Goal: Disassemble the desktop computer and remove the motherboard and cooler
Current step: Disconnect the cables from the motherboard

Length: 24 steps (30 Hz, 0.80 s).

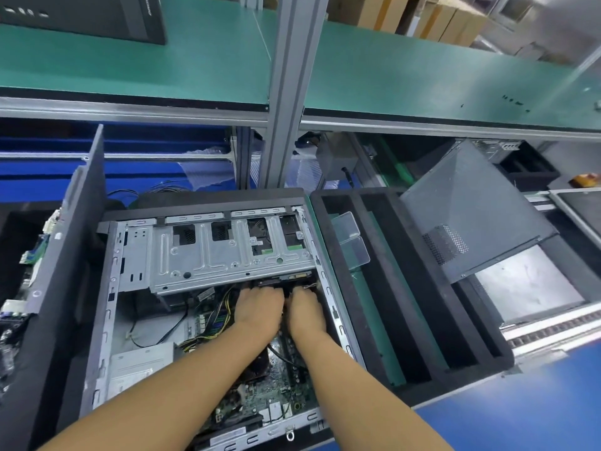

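In the head view, the desktop computer was seen lying open on its side, with the motherboard not yet removed from the near half of the chassis and partly covered by both forearms. The cooler could not be picked out with certainty; a dark block between the forearms may have been it. The left hand and the right hand were placed side by side at the near edge of the drive cage, fingertips sunk in the dark gap beneath it. Whether anything was grasped could not be told. A connector there was judged to be the object of the step. Any latch should be pressed first and the plug drawn straight out by its body, not by the yellow and black cables to the left. The board should be steadied and the cage's sheet-metal edge avoided.
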### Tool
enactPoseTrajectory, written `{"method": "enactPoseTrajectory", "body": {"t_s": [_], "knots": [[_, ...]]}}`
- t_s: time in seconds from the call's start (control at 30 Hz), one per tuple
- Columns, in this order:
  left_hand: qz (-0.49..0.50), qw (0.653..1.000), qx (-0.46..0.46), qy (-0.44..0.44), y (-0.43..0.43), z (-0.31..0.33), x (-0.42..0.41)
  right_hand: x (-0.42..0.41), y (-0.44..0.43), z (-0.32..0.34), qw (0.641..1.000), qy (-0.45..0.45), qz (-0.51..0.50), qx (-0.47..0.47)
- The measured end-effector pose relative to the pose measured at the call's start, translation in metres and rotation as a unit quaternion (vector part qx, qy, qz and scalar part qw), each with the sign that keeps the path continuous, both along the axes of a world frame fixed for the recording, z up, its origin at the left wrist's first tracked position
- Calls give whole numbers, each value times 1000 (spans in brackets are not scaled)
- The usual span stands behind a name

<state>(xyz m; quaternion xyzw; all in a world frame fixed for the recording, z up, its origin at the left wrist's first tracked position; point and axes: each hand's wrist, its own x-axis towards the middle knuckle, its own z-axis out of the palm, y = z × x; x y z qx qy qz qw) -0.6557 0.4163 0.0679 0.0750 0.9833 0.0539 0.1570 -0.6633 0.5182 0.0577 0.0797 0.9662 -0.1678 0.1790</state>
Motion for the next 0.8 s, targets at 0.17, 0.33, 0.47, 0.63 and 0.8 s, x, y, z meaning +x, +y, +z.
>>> {"method": "enactPoseTrajectory", "body": {"t_s": [0.17,0.33,0.47,0.63,0.8], "knots": [[30,999,8,8,1,1,-1,4,2,-1,999,14,-27,-26],[48,999,17,11,2,-5,-2,8,-1,-4,973,34,-141,-181],[55,998,27,5,0,-6,-2,9,1,-6,974,31,-123,-186],[58,998,36,7,1,-5,0,8,-1,-1,997,66,2,-37],[52,998,42,-3,0,-2,-1,9,4,2,994,79,-25,-66]]}}
